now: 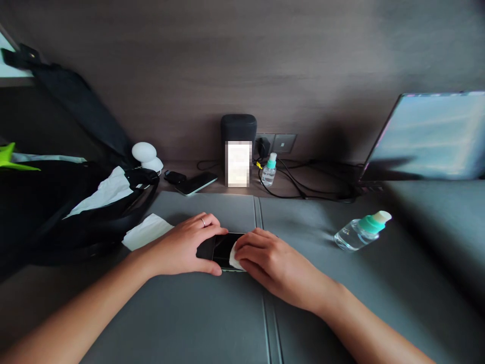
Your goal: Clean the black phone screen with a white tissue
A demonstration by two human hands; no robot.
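Observation:
A black smartphone (223,253) lies flat on the grey padded surface (197,313), its glossy face up. My left hand (185,247) grips its left end, thumb at the near edge and fingers at the far edge; a ring is on one finger. My right hand (265,258) pinches a folded white tissue (234,258) and presses it onto the right part of the phone. That end of the phone is hidden under the hand. Behind my left wrist lies another white tissue (147,231). To the right, a clear spray bottle (352,236) with a teal collar rests tilted.
Along the wall stand a black speaker-like box (238,126), a small teal-collared bottle (269,174) and tangled cables (303,189). A dark phone-like slab (197,183) and white rounded object (144,152) sit left. A black bag (106,232) fills the left; a screen (428,136) stands right.

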